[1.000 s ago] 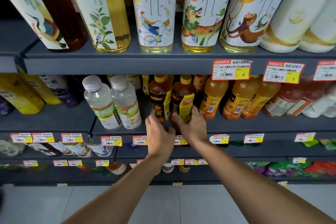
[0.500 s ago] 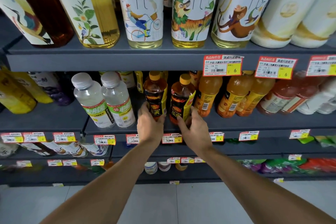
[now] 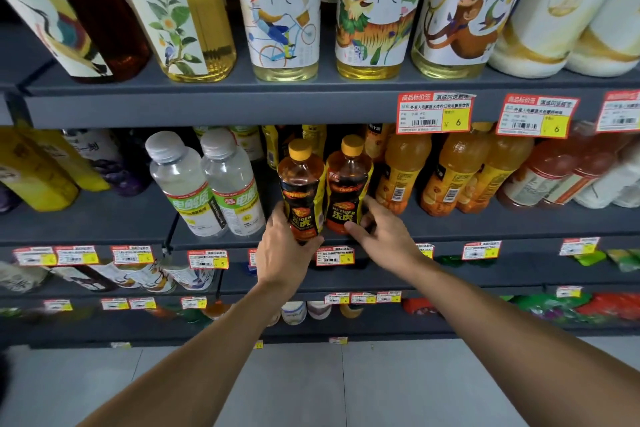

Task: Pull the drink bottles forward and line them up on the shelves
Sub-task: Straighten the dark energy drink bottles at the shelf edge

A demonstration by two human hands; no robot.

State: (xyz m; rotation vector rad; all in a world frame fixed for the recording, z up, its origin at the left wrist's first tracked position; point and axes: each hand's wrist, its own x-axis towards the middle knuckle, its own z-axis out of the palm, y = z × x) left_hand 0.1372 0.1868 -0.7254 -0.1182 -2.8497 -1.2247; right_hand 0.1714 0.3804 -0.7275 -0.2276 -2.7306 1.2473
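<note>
Two dark Hi-Tiger bottles with yellow caps stand side by side near the front edge of the middle shelf. My left hand grips the base of the left bottle. My right hand curls round the base of the right bottle. More bottles of the same kind stand in the dark behind them, partly hidden.
Two clear bottles with green labels stand just left of my hands, orange juice bottles just right. Tall tea bottles fill the shelf above. Price tags line the shelf edges. Lower shelves and grey floor lie below.
Both hands have drawn the two Hi-Tiger bottles forward to the shelf's front edge. The bottles now stand upright and close together.
</note>
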